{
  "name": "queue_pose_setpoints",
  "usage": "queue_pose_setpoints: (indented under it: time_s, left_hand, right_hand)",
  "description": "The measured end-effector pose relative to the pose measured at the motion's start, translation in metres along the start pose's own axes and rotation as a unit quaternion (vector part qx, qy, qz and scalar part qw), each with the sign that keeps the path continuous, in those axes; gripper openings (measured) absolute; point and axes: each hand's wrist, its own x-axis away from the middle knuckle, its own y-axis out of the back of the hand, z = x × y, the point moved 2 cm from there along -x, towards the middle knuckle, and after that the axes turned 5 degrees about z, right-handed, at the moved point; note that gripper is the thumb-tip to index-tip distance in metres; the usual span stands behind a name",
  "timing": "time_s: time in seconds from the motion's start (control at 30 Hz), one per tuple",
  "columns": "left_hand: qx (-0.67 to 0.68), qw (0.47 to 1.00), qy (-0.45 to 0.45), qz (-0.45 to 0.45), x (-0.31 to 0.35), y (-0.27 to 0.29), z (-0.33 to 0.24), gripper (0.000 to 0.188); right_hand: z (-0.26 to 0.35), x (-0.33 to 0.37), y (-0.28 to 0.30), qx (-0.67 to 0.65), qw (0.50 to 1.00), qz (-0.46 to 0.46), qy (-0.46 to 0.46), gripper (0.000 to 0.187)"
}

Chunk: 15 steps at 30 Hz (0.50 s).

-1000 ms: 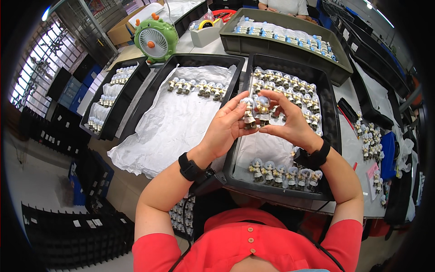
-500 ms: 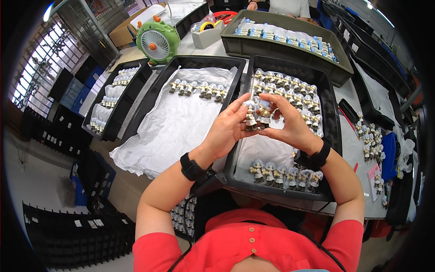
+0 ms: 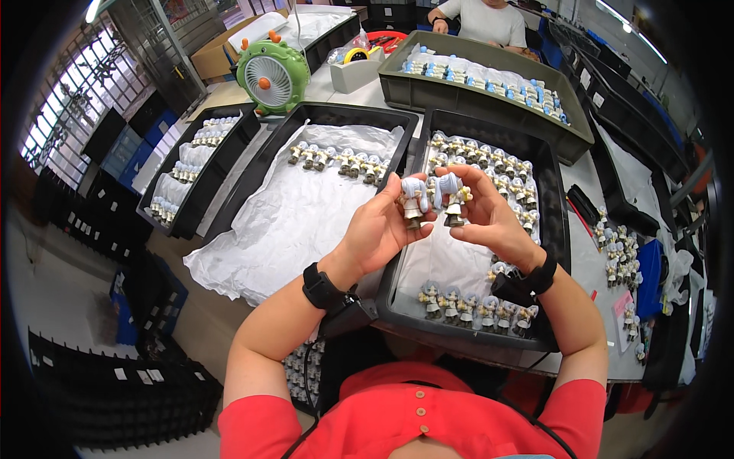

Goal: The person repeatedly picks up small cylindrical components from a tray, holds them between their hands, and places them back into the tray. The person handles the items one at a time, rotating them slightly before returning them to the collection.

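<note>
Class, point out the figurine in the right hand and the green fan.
Figurine (image 3: 454,207) in the right hand (image 3: 495,217): head view, on its white body.
Green fan (image 3: 265,83): head view, on its orange hub.

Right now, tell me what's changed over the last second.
The left hand has turned the left figure, the right hand the right figure; the two have moved slightly apart. Nothing was let go. The green fan and olive bin stayed put.

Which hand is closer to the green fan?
Left. The left hand, holding one figurine, is below and right of the fan in the picture; the right hand, holding another figurine, is farther right.
</note>
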Motion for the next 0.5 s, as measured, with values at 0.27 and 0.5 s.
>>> queue_pose_setpoints:
  time_s: [0.27,0.5]
  left_hand:
    - [-0.073,0.997,0.019,-0.013,0.0028,0.0029,0.0003,0.055]
    - [-0.024,1.0,0.02,-0.001,0.001,-0.0055,0.0017,0.047]
  right_hand:
    - [-0.0003,0.0014,-0.0039,-0.059,0.997,0.015,-0.047,0.074]
    - [-0.0041,0.0001,-0.0006,-0.123,0.991,0.024,-0.047,0.076]
